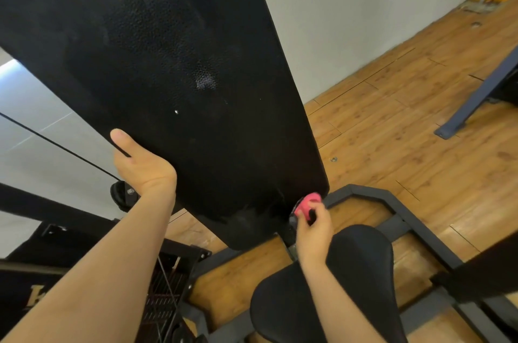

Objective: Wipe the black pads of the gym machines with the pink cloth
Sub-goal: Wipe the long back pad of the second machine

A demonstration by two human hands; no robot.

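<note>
A long black back pad [173, 68] of a gym machine slopes down from the top left to the lower middle of the view. My left hand [141, 160] grips its left edge, thumb lying on the pad's face and fingers hidden behind it. My right hand [312, 226] holds the bunched pink cloth [308, 202] against the pad's bottom right corner. Below that hand lies the black seat pad [361, 272], partly covered by my right forearm.
The machine's grey steel base frame [392, 202] spreads over the wooden floor [406, 118]. A white wall [350, 6] stands behind the pad. A thin black cable [56, 143] and a weight stack [165, 295] are on the left. Another grey frame leg [473, 101] stands at right.
</note>
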